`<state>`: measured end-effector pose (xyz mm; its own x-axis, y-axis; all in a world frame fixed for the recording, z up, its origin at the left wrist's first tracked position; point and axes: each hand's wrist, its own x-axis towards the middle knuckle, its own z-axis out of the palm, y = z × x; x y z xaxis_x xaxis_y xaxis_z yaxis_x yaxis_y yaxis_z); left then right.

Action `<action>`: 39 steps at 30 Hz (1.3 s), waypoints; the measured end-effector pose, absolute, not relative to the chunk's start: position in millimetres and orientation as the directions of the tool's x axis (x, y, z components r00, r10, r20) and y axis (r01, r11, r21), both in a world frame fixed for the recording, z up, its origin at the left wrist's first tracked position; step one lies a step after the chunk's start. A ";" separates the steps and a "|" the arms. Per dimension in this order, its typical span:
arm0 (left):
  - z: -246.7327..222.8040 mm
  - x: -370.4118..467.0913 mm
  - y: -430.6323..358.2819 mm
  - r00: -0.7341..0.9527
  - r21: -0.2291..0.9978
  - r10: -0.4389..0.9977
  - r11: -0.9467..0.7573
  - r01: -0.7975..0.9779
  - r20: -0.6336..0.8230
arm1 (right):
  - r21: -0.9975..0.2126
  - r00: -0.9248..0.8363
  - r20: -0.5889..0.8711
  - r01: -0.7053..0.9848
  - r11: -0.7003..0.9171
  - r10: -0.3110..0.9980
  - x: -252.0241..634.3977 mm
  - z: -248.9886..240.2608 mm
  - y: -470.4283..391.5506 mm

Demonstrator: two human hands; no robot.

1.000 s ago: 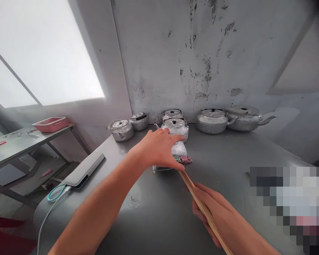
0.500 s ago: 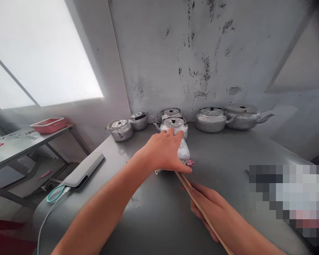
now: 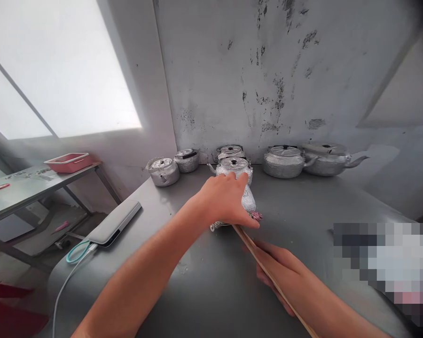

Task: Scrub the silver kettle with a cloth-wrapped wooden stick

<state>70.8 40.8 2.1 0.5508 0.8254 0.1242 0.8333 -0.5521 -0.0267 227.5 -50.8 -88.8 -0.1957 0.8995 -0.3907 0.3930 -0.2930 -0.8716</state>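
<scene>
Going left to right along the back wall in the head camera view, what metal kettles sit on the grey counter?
Small silver kettle → lidded silver pot → wide ribbed-lid silver kettle → long-spouted silver kettle.

You are standing in a small metalware workshop or finishing area. Evidence: a bare grey metal worktable (image 3: 303, 211) with a row of shiny aluminium kettles (image 3: 284, 162) at 12 o'clock against a stained, flaking wall (image 3: 268, 70). At 9 o'clock, a second steel bench (image 3: 28, 188) carries a pink tray (image 3: 68, 162). A flat grey device (image 3: 114, 223) with a cable lies at 10 o'clock.
</scene>
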 end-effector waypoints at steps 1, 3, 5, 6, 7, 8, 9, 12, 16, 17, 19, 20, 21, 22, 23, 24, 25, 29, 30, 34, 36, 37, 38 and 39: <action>1.9 70.9 41.0 0.544 -0.023 0.830 -0.546 0.838 0.120 | -0.879 -0.196 -0.382 0.379 -0.289 0.903 227.4 -89.7 -51.1; 2.0 71.5 40.9 0.539 -0.017 0.834 -0.541 0.841 0.115 | -0.886 -0.195 -0.370 0.368 -0.282 0.908 226.9 -90.0 -51.6; 2.4 72.2 40.2 0.541 -0.018 0.833 -0.543 0.840 0.118 | -0.877 -0.203 -0.384 0.387 -0.286 0.901 226.7 -88.4 -51.4; 2.7 72.5 39.8 0.541 -0.020 0.833 -0.543 0.840 0.118 | -0.873 -0.209 -0.389 0.394 -0.287 0.897 226.8 -87.3 -51.2; 3.1 72.7 39.4 0.540 -0.023 0.834 -0.541 0.840 0.115 | -0.875 -0.211 -0.385 0.391 -0.284 0.898 227.0 -86.3 -50.9; 3.4 72.9 39.1 0.539 -0.026 0.835 -0.540 0.841 0.113 | -0.883 -0.211 -0.373 0.380 -0.275 0.904 227.4 -85.6 -50.7; 3.7 73.0 38.8 0.539 -0.029 0.835 -0.540 0.841 0.110 | -0.890 -0.210 -0.362 0.366 -0.270 0.908 227.9 -85.2 -50.5; 4.0 73.2 38.6 0.544 -0.034 0.832 -0.544 0.839 0.104 | -0.885 -0.220 -0.389 0.358 -0.297 0.894 228.5 -85.6 -50.6; 2.7 72.9 39.2 0.550 -0.030 0.828 -0.550 0.835 0.115 | -0.886 -0.213 -0.402 0.337 -0.319 0.891 227.5 -85.4 -51.6; 2.4 72.7 39.4 0.551 -0.030 0.826 -0.552 0.834 0.120 | -0.887 -0.210 -0.396 0.339 -0.313 0.894 227.3 -85.0 -51.8; 1.9 72.5 39.8 0.553 -0.027 0.823 -0.555 0.832 0.126 | -0.885 -0.211 -0.389 0.355 -0.300 0.897 227.0 -84.3 -52.1; 1.7 72.5 39.9 0.553 -0.027 0.823 -0.555 0.832 0.129 | -0.883 -0.215 -0.391 0.363 -0.298 0.895 227.0 -84.0 -52.3; 1.5 72.5 39.9 0.552 -0.027 0.823 -0.554 0.832 0.130 | -0.882 -0.217 -0.392 0.365 -0.299 0.894 227.0 -83.8 -52.4; 1.3 72.4 40.0 0.552 -0.028 0.824 -0.554 0.832 0.130 | -0.883 -0.212 -0.392 0.359 -0.302 0.895 226.8 -83.7 -52.6; 1.1 72.4 40.0 0.552 -0.029 0.824 -0.554 0.832 0.129 | -0.884 -0.203 -0.396 0.349 -0.311 0.896 226.6 -83.7 -52.8; 0.9 72.3 40.1 0.554 -0.029 0.822 -0.555 0.831 0.129 | -0.881 -0.197 -0.407 0.343 -0.326 0.892 226.3 -83.6 -52.9; 0.8 72.1 40.2 0.559 -0.030 0.819 -0.560 0.828 0.128 | -0.875 -0.197 -0.424 0.342 -0.343 0.884 226.0 -83.4 -53.0; 1.7 69.8 40.7 0.583 -0.020 0.804 -0.585 0.811 0.119 | -0.866 -0.231 -0.459 0.333 -0.373 0.858 225.8 -78.7 -54.3; 2.3 68.8 40.9 0.585 -0.016 0.803 -0.587 0.809 0.114 | -0.870 -0.243 -0.459 0.317 -0.377 0.855 225.8 -76.5 -55.1; 5.4 64.2 43.7 0.587 0.018 0.804 -0.591 0.807 0.092 | -0.871 -0.297 -0.481 0.271 -0.410 0.825 224.3 -68.5 -59.3; 6.5 62.6 46.0 0.591 0.039 0.802 -0.596 0.802 0.087 | -0.856 -0.310 -0.509 0.280 -0.434 0.803 222.7 -66.6 -60.6; 6.9 62.1 47.2 0.595 0.049 0.799 -0.600 0.798 0.086 | -0.847 -0.312 -0.524 0.291 -0.445 0.793 221.9 -66.4 -60.9; 7.2 61.8 48.2 0.598 0.057 0.797 -0.603 0.796 0.086 | -0.838 -0.312 -0.537 0.304 -0.453 0.784 221.1 -66.4 -60.8; 7.4 61.8 49.1 0.600 0.062 0.795 -0.606 0.793 0.088 | -0.833 -0.314 -0.543 0.318 -0.453 0.779 220.4 -66.7 -60.5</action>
<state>61.8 49.1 7.4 0.6001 0.7950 0.0882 0.7933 -0.6057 0.0620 220.4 -60.5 -66.7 -0.3138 0.7790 -0.5429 0.3181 -0.4525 -0.8331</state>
